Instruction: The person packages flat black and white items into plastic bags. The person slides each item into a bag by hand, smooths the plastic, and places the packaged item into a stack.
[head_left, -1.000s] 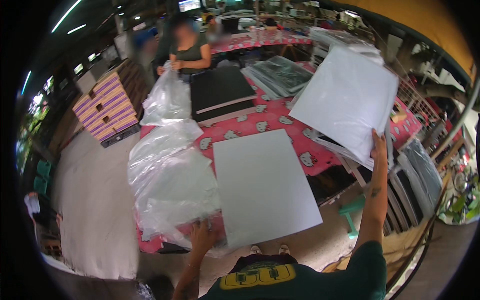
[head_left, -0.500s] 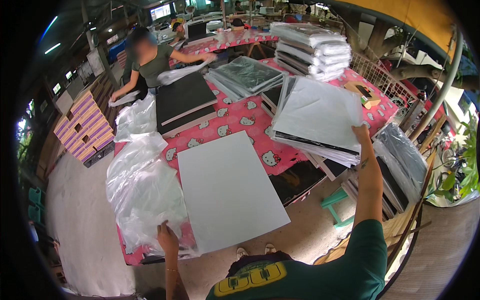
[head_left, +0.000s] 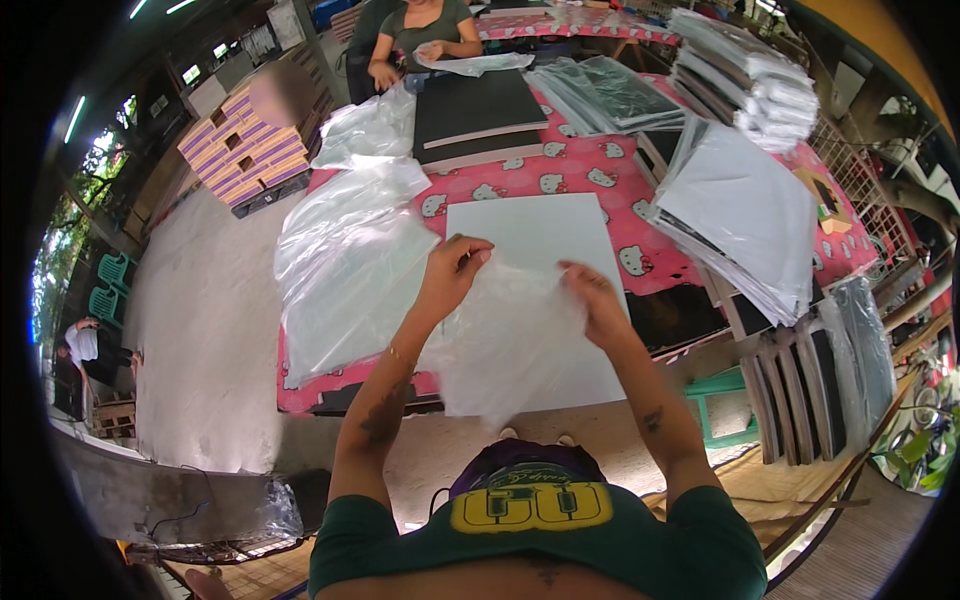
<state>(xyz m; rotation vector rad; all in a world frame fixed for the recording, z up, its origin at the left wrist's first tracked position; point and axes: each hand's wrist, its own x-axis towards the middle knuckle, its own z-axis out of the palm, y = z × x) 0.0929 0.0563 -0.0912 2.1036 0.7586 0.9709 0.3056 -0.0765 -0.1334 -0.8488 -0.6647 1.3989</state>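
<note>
A clear plastic bag (head_left: 510, 345) hangs between my two hands, partly smeared by motion, over a large white board (head_left: 535, 222) lying on the table. My left hand (head_left: 457, 268) pinches the bag's upper left corner, thumb against fingers. At the upper right edge of the bag, my right hand (head_left: 595, 298) is closed in a similar pinch and slightly blurred. Beside my left forearm spreads a pile of clear plastic bags (head_left: 350, 265). A stack of white sheets and dark boards (head_left: 745, 215) lies to the right of the board.
The table has a pink patterned cloth (head_left: 520, 180). Farther back are black boards (head_left: 475, 105), bagged dark panels (head_left: 610, 95) and a tall wrapped stack (head_left: 745, 80). Across the table a person (head_left: 425, 40) handles plastic. Upright panels (head_left: 810, 380) and a green stool (head_left: 725, 410) stand at right.
My right hand has left the sheet stack and come over the white board. My left hand has risen from the bag pile with a bag. The view has shifted.
</note>
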